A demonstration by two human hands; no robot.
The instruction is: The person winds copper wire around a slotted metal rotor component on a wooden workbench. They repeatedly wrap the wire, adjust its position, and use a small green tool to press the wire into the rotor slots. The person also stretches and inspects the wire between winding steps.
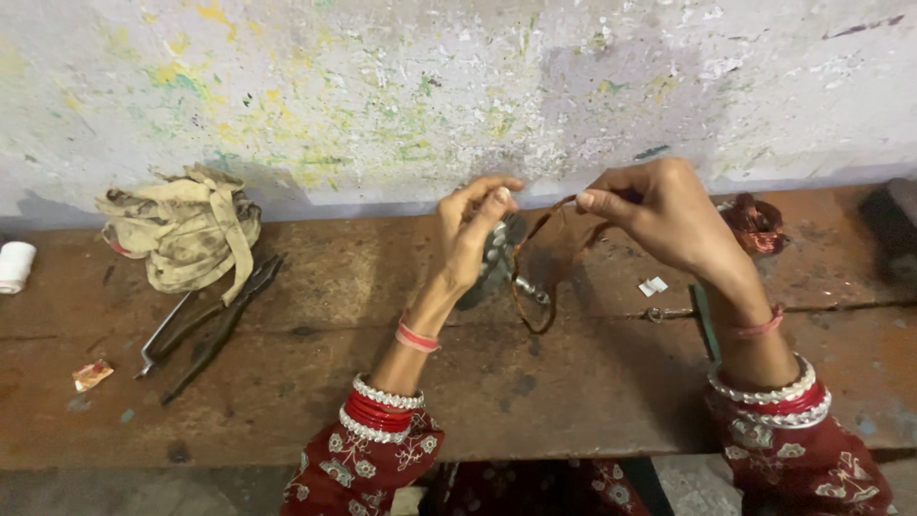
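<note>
Wall (382,86): pale, chipped plaster flecked with yellow and green paint, behind the whole scene.

Desk (287,382): long worn brown wooden top, set against the wall.

Rag (181,229): crumpled khaki cloth bundle, far left of the desk, close to the wall.

Pliers (205,325): dark, long-handled, lying slanted just below the rag, one end tucked under it.

Left hand (473,239): raised above the middle of the desk, fingers closed around a small grey metal part (497,258), thumb and forefinger pinched at its top. Red and silver bangles and a patterned red sleeve show at the wrist.

Right hand (664,215): raised just right of the left, fingers curled shut, pinching the end of a copper-coloured wire (535,277).

Copper-coloured wire: runs from the right hand's pinch towards the metal part, then hangs in a loop below both hands, over the desk.

Copper coil (755,225): reddish wound bundle on the desk behind the right hand, near the wall.

White roll (14,268): at the left edge of the desk.

Wrapper (91,375): small, orange, on the desk front left.

Paper scrap (653,285): white, on the desk beneath the right hand.
</note>
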